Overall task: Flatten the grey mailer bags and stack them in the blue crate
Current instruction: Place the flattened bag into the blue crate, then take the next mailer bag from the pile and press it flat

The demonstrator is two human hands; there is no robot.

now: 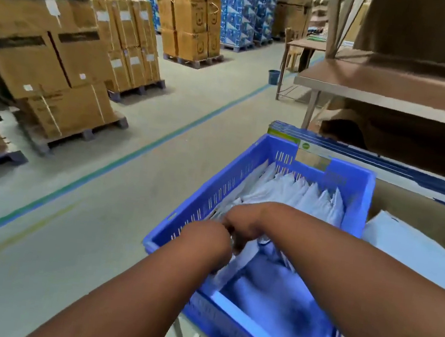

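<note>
Both of your hands reach into the blue crate [230, 186] at its left side. Your left hand [207, 240] and right hand [243, 219] curl close together over the grey mailer bags [297, 192], but blur hides what the fingers hold. Many bags stand on edge at the far end, and more lie flat near you. No writing can be read on the brown boxes [48, 40] stacked far left. Open grey floor [128, 184] with a green line [139, 149] runs left of the crate. A shelf [395, 92] stands far right.
</note>
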